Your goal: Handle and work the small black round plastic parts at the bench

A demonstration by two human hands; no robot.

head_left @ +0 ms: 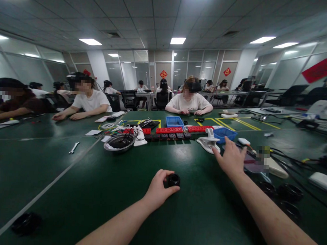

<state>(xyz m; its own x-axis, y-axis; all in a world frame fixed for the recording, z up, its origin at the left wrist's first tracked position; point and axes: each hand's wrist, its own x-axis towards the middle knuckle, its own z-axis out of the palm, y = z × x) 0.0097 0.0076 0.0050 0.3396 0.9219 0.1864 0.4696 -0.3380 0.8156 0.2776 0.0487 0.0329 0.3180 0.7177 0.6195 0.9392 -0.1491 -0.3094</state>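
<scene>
My left hand [160, 188] is closed around a small black ring-shaped part [174, 179] with a round opening on top, low over the green table or resting on it. Its thumb and fingers grip the part from the two sides. Farther forward, my right hand [231, 157] is open with the fingers apart, and nothing shows in it. It is nearest to a blue bin [225, 134] and a white clip-shaped stand [207, 142]; I cannot tell whether it touches either. Several larger black ring-shaped parts [290, 192] lie beside my right forearm.
Red strips with sockets [170, 130] run across the table's middle, with another blue bin [174, 121] behind. A metal bowl [119, 142], cables and a wrench [74, 147] are on the left. Another black part [26, 223] lies near left. Co-workers sit opposite.
</scene>
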